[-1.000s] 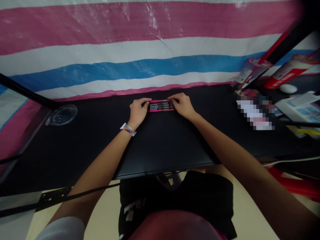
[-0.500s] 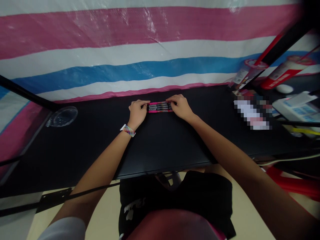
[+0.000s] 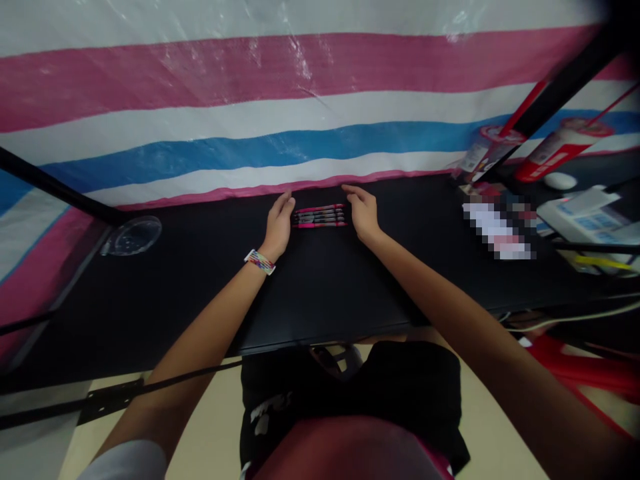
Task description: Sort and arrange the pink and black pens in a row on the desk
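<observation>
While both hands lie flat on the black desk, the small row of pink-and-black pens sits between them near the far edge, close under the striped tarp. The left hand rests with its fingers straight and held together, its edge just beside the left ends of the pens; the right hand mirrors it at the right ends, fingers extended and close together too. Neither hand pinches or lifts anything — the palms stand like two walls either side of the bundle, which reads as squaring the pens so their ends line up. The pens lie side by side, parallel to the desk's back edge and touching one another.

A woven multicolour wristband circles the left wrist. To the far left a clear plastic lid lies on the desk, well apart from the hands. To the right stand two red-and-white cups with straws, a white mouse and some boxes — printing shows on the cups and on the pens, but it is too small and blurred to read. A patch of the clutter there is pixelated.
</observation>
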Available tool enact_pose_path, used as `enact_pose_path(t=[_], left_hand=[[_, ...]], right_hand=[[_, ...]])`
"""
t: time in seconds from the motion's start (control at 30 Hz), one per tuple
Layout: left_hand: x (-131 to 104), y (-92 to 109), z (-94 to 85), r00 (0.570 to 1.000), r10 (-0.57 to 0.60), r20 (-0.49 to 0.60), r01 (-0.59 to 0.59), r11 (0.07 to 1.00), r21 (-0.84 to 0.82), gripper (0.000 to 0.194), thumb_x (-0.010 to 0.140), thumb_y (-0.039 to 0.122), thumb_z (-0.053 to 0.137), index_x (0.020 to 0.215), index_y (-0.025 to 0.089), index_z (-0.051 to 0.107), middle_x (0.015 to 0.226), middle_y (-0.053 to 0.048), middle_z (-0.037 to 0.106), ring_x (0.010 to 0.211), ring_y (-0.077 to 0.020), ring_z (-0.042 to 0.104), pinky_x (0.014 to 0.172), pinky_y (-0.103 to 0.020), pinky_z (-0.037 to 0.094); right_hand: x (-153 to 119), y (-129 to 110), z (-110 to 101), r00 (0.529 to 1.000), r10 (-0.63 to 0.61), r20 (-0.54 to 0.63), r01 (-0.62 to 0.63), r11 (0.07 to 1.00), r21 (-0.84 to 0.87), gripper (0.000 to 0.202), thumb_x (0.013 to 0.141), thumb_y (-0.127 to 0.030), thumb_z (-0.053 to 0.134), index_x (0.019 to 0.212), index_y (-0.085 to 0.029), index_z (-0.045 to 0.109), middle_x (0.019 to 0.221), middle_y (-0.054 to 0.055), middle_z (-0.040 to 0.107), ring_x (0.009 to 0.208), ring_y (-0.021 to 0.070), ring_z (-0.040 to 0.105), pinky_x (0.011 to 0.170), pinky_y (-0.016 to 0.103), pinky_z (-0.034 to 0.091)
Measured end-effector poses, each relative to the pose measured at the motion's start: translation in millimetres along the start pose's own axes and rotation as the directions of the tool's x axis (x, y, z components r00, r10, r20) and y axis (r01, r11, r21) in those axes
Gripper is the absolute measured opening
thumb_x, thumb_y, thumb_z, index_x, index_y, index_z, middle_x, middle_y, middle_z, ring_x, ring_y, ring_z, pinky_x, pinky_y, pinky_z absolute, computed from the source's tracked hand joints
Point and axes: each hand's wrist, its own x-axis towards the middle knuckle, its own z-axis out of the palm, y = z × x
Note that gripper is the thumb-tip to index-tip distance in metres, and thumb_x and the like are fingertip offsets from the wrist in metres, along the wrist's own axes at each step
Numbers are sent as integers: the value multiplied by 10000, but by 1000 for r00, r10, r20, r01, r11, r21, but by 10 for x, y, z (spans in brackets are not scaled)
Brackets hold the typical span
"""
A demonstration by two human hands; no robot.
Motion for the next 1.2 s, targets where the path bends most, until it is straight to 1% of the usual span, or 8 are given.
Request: enact_pose_path(t=[0.23,0.67,0.8,0.87,0.97,1.03,1.1,1.2], left_hand=[[-63,154,243,991,-128,-23,123,979,-160,531,964,665,749,1336,287,784,1639,-83,695,1652,-322,534,1446,-534,309],[-773,532,122,991,-130,-42,124,985,-119,443,1068,562,671,1399,289,781,1621,-83,707,1636,-318,558,1435,-547,332],[-898,602,57,995,-99,-20,99,995,-3,422,1109,507,614,1456,301,736,1643,-89,684,1632,-318,557,1413,-575,367],[-924,646,-36,998,-57,0,56,985,161,425,1112,469,620,1496,306,707,1689,-98,636,1660,-322,515,1423,-595,339],[-971,757,-223,998,21,62,-47,894,445,449,1090,380,654,1533,313,684,1760,-118,543,1693,-336,455,1422,-632,320],[-1024,859,-324,989,60,131,-124,825,551,466,1065,337,679,1528,290,687,1737,-144,547,1657,-349,495,1396,-638,363],[-1091,974,-372,972,103,209,-213,761,613,471,1059,313,677,1528,278,685,1712,-150,557,1623,-360,519,1374,-638,391],[-1195,1139,-349,923,121,366,-345,682,645,614,1086,321,654,1688,300,535,1713,-141,561,1648,-385,469,1370,-660,370]], right_hand=[[-95,-47,159,997,57,45,-60,997,55,466,890,-197,562,1238,-210,872,1426,92,831,1450,295,719,1339,475,478],[-647,-237,25,981,67,181,-101,977,188,403,867,-188,621,1153,-248,898,1434,70,829,1486,314,698,1370,544,428],[-797,-340,-98,973,-14,231,-8,995,97,392,880,-171,623,1153,-264,888,1434,72,815,1505,336,661,1333,602,438],[-857,-435,-183,965,-150,216,155,988,-9,277,936,-209,646,1071,-259,882,1348,96,815,1404,348,689,1268,611,479],[-955,-589,-324,853,-375,363,472,851,-231,189,1006,-289,706,877,-252,839,941,86,731,995,313,670,990,552,569],[-1016,-660,-407,742,-449,498,630,721,-289,203,1042,-323,727,900,-240,845,908,95,671,958,314,599,887,506,546],[-1058,-692,-465,669,-471,575,707,642,-297,154,1049,-296,744,965,-233,857,931,99,665,958,313,576,866,491,526],[-1064,-693,-514,622,-489,611,734,635,-239,76,1017,-283,807,960,-245,841,969,87,687,984,308,589,891,486,520]])
